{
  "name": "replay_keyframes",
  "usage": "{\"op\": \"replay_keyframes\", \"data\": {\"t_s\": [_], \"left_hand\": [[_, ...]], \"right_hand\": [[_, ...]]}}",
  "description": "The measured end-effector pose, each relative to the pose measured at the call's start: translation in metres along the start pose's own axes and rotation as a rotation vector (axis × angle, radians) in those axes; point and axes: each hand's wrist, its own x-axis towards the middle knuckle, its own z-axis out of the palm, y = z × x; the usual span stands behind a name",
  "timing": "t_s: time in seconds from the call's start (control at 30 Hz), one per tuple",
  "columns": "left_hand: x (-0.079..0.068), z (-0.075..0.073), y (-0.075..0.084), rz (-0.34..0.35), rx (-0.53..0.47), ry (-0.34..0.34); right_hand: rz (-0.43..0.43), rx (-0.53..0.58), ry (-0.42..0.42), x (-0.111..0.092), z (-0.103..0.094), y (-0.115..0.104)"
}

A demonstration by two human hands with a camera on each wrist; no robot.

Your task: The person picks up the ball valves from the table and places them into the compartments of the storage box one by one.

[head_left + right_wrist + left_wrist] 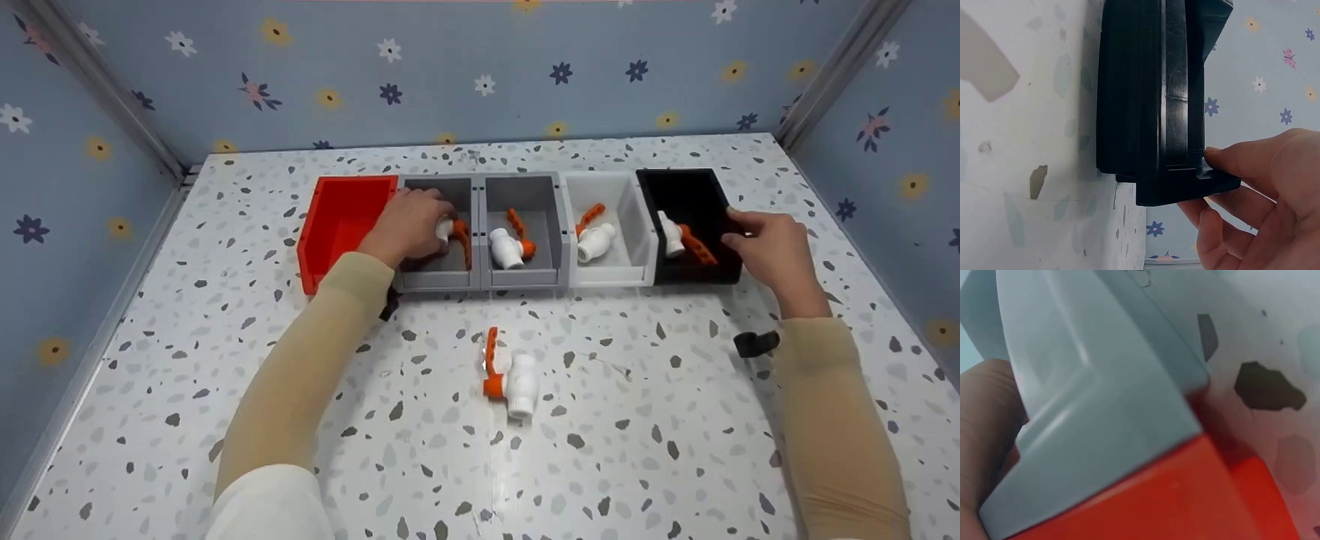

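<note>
My left hand reaches into the left grey bin and grips a white ball valve with an orange lever; the fingers hide part of the valve's body. In the left wrist view, the grey bin's wall covers most of that hand. My right hand pinches the right side wall of the black bin between thumb and fingers, as the right wrist view also shows at the bin's rim. Inside the black bin lies another white valve with an orange lever.
A red bin adjoins the grey one on its left. Valves lie in the second grey bin and the white bin. One more valve lies on the speckled table in front. Flower-patterned walls enclose the table.
</note>
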Motion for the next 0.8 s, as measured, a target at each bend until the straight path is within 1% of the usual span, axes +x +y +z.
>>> {"op": "replay_keyframes", "data": {"t_s": [0.27, 0.4, 0.53, 0.63, 0.8], "left_hand": [[-0.001, 0.002, 0.002, -0.009, 0.005, 0.010], [-0.003, 0.001, 0.001, -0.008, 0.010, 0.014], [-0.008, -0.002, 0.005, -0.005, -0.005, 0.016], [-0.012, -0.007, 0.008, -0.015, -0.057, 0.012], [-0.025, -0.011, 0.013, -0.048, -0.229, 0.027]], "right_hand": [[0.011, 0.008, -0.014, 0.001, -0.001, 0.000], [-0.002, 0.005, -0.008, 0.002, 0.000, -0.001], [-0.008, 0.004, -0.004, 0.002, 0.000, 0.000], [-0.008, 0.004, -0.004, 0.003, -0.001, 0.000], [0.002, -0.002, -0.014, 0.003, -0.001, 0.000]]}}
